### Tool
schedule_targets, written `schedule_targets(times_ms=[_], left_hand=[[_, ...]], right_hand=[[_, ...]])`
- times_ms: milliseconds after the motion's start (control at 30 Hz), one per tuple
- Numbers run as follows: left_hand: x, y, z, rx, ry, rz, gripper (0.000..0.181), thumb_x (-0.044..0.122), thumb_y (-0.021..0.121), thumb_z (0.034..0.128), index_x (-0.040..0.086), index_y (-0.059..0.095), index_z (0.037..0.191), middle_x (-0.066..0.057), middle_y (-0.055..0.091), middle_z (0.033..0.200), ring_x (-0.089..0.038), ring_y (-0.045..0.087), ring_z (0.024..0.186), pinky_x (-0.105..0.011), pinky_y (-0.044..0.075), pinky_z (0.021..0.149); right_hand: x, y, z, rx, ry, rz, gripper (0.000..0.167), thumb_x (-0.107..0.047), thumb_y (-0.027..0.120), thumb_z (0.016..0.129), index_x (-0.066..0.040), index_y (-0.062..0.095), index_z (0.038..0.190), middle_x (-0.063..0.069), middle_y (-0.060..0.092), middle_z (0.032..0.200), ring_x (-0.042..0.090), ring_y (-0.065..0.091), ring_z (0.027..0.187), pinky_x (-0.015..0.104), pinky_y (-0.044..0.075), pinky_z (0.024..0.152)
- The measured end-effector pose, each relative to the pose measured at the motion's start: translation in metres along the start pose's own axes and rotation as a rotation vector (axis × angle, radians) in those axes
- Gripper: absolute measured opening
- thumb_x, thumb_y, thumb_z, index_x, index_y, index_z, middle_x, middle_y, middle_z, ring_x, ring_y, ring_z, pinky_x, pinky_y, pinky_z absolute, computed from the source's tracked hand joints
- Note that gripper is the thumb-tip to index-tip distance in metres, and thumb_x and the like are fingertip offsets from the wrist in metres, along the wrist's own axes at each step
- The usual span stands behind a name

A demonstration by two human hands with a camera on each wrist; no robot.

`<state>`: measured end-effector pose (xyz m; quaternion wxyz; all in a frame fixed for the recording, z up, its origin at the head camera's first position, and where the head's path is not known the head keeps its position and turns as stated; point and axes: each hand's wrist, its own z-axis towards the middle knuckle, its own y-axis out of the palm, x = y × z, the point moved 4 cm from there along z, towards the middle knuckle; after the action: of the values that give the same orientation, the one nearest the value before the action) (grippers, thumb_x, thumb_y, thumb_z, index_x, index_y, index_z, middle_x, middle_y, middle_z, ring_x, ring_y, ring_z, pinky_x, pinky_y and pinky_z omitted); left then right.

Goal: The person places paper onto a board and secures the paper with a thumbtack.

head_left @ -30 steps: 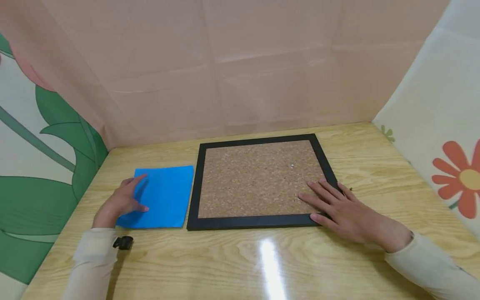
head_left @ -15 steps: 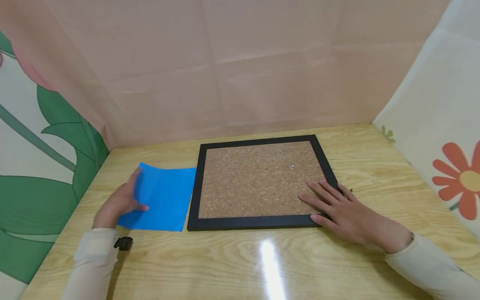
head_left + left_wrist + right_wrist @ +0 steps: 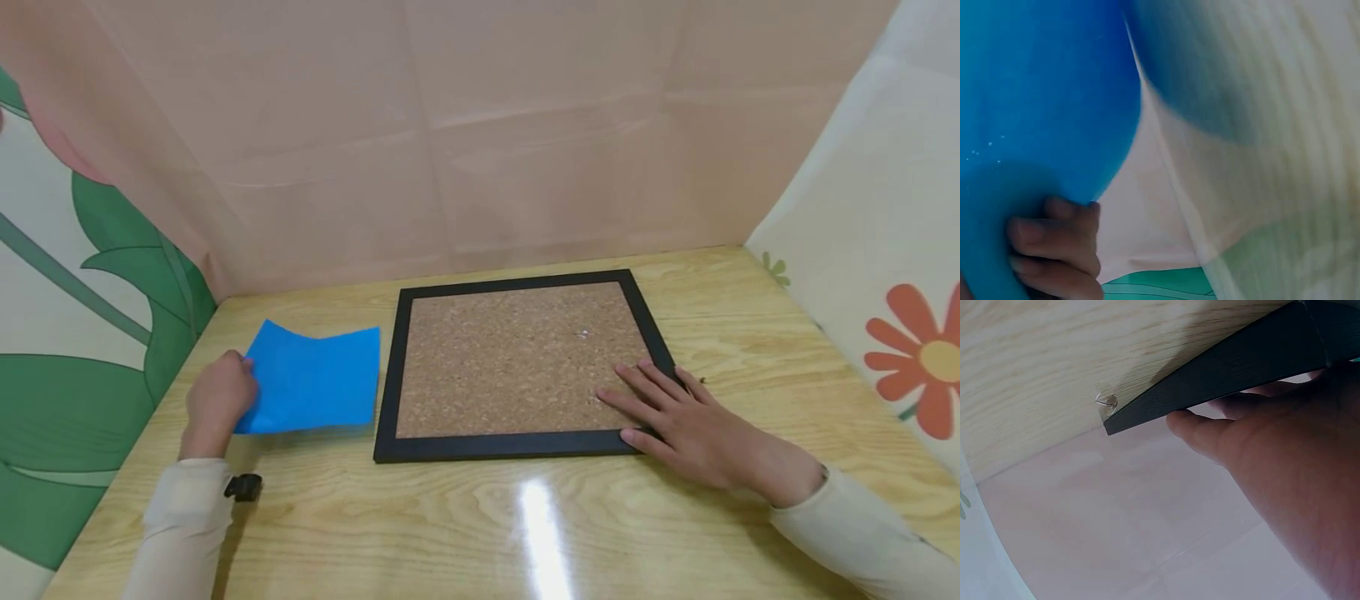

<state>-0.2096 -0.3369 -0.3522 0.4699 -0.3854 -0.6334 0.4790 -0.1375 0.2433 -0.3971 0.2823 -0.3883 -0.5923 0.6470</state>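
Observation:
On the left, my left hand point(image 3: 219, 398) grips the near-left edge of a square sheet of blue paper point(image 3: 315, 379), which is lifted a little and bows in the middle. In the left wrist view, curled fingers point(image 3: 1063, 245) lie against one side of the blue paper point(image 3: 1041, 81); the thumb is mostly hidden. A cork board point(image 3: 517, 358) with a black frame lies flat on the table. My right hand point(image 3: 690, 429) rests with spread fingers over its near-right corner, some fingers on the cork. Seen from the right wrist, that hand point(image 3: 1272, 456) touches the black frame point(image 3: 1229, 365).
The wood-grain table point(image 3: 420, 525) extends in front of the board and carries a bright reflection. A small clear object point(image 3: 1107, 402) shows beside the frame in the right wrist view. A pink sheet point(image 3: 487, 150) hangs behind; flower-printed sheets point(image 3: 847, 250) stand at the sides.
My left hand has closed its fingers on the blue paper's left edge and raised it slightly off the table, shifting it a little left. My right hand and the cork board stay put.

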Motion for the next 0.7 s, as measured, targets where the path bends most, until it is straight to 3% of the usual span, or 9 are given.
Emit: schedule_targets(times_ms=[200,333,400,467,600,700], left_hand=[[0.001,-0.011,-0.002,0.122,-0.042,-0.124,0.047,0.021,0.026,0.1092,-0.016,0.048,0.128,-0.041,0.056,0.118,-0.052,0.058,0.101,-0.058,0.048,0.076],[0.005,-0.015,-0.004,0.147,-0.045,-0.274,0.050,0.023,0.024,0.1099,-0.014,0.043,0.136,-0.039,0.051,0.129,-0.053,0.052,0.113,-0.063,0.044,0.091],[0.008,-0.015,-0.005,0.116,-0.045,-0.370,0.051,0.026,0.023,0.1101,-0.012,0.042,0.138,-0.037,0.049,0.133,-0.050,0.049,0.115,-0.062,0.042,0.092],[0.015,-0.014,-0.006,0.066,-0.038,-0.487,0.050,0.027,0.022,0.1101,-0.010,0.043,0.136,-0.033,0.050,0.126,-0.044,0.048,0.109,-0.056,0.043,0.087],[0.033,-0.008,-0.010,-0.058,-0.020,-0.699,0.043,0.031,0.023,0.1103,-0.004,0.046,0.123,-0.012,0.045,0.100,-0.025,0.045,0.090,-0.037,0.038,0.076],[0.050,-0.003,-0.013,-0.148,0.008,-0.789,0.040,0.032,0.026,0.1103,0.000,0.047,0.119,-0.001,0.043,0.091,-0.015,0.047,0.081,-0.030,0.040,0.072]], right_hand=[[0.000,0.000,0.001,-0.019,0.012,0.009,0.053,-0.047,0.040,0.106,-0.039,0.027,0.157,0.005,0.013,0.169,0.035,0.013,0.155,0.063,0.003,0.120],[0.000,0.000,0.001,-0.011,0.003,0.005,0.053,-0.046,0.040,0.106,-0.039,0.027,0.157,0.005,0.014,0.169,0.035,0.013,0.155,0.062,0.002,0.121],[0.001,0.001,0.000,-0.004,-0.001,0.000,0.053,-0.047,0.040,0.107,-0.038,0.027,0.157,0.005,0.014,0.169,0.035,0.013,0.155,0.062,0.001,0.121],[0.001,0.001,0.000,0.002,-0.005,-0.001,0.053,-0.046,0.039,0.107,-0.038,0.027,0.158,0.006,0.014,0.169,0.036,0.012,0.155,0.060,-0.002,0.122],[0.001,0.002,0.001,0.005,-0.008,0.001,0.053,-0.047,0.039,0.107,-0.038,0.027,0.157,0.006,0.014,0.169,0.037,0.013,0.155,0.061,-0.001,0.121],[0.000,0.000,-0.001,-0.002,0.001,0.004,0.053,-0.048,0.039,0.107,-0.039,0.027,0.157,0.005,0.014,0.169,0.037,0.014,0.155,0.063,0.004,0.120]])
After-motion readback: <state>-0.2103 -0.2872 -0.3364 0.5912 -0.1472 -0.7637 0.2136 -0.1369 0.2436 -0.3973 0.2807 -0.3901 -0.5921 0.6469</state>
